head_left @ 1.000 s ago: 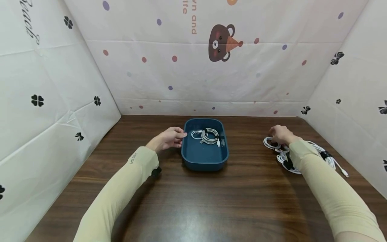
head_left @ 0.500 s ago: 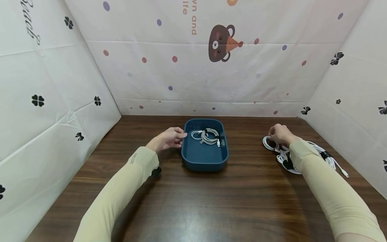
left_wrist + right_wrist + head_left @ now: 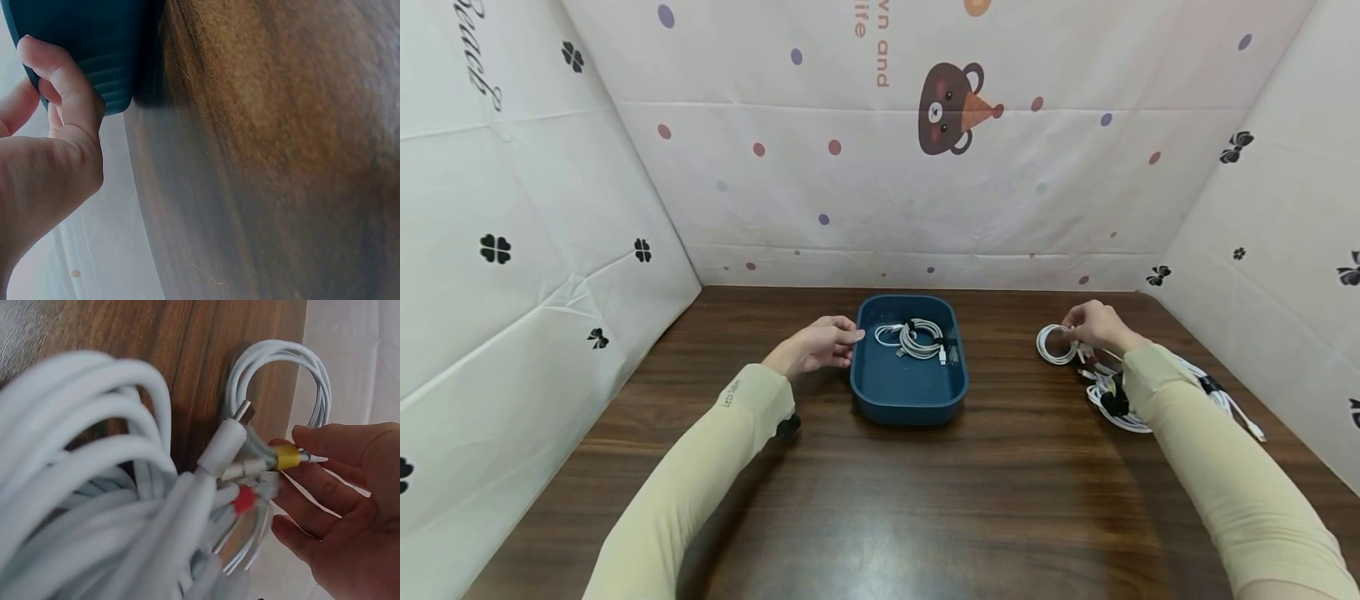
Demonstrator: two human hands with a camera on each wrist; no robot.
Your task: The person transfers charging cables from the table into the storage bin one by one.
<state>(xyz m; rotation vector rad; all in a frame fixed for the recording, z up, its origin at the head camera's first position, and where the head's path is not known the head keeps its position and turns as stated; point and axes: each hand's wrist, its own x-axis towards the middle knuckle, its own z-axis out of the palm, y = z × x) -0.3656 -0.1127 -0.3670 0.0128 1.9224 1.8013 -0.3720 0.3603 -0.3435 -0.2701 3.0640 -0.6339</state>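
My left hand (image 3: 820,343) pinches the left rim of a dark blue plastic tray (image 3: 910,413), thumb and fingers on either side of the wall. Inside the tray lies a coiled pale cable (image 3: 922,353) with black ties and a USB plug. At the right, my right hand (image 3: 1099,325) holds a small coil of white cable (image 3: 1042,348) by its bundled side. In the right wrist view, yellow tape (image 3: 288,457) on that coil sits between thumb and fingers. More white cables (image 3: 69,487) lie close by, one with a metal-tipped plug (image 3: 224,445) and another with red tape (image 3: 244,499).
Behind and beneath the right hand, a pile of white cables (image 3: 1129,423) with black ties spreads toward the right wall. One cable's plug (image 3: 1255,432) points to the front right. A patterned white sheet (image 3: 775,192) hangs around the brown wooden table (image 3: 880,508).
My right hand has drawn the small cable coil slightly left and up from the pile, and more of its ring shows. My left hand and the tray stay put.
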